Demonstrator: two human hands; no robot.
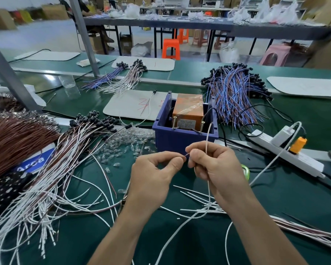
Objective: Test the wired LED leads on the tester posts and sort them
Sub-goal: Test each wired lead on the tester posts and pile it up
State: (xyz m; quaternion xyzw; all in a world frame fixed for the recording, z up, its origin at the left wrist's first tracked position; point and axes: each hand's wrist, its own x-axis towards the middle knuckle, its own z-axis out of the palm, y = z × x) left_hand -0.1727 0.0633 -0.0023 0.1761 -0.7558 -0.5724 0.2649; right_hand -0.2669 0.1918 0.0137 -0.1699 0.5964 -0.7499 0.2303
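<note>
the green counter (275,197) is crowded with leads, and sorting looks to be somewhere in the middle. a big tangled heap of white and brown leads (52,169) lies at the left, seemingly waiting to be tested. a thick blue and brown pile (235,92) sits far right, and two smaller bunches (120,79) lie at the far centre, likely sorted already. much is left, judging by the heap.

the blue bin (180,138) at centre holds the orange tester (187,109) with its two brass posts (174,122).

just in front of the bin, the left hand (151,178) and the right hand (216,165) meet, both with fingers curled. each pinches one end of a short dark wire tip (187,155). a white lead (208,134) runs through the right hand; its top end rises just beside the right post, and whether it touches cannot be told.
</note>
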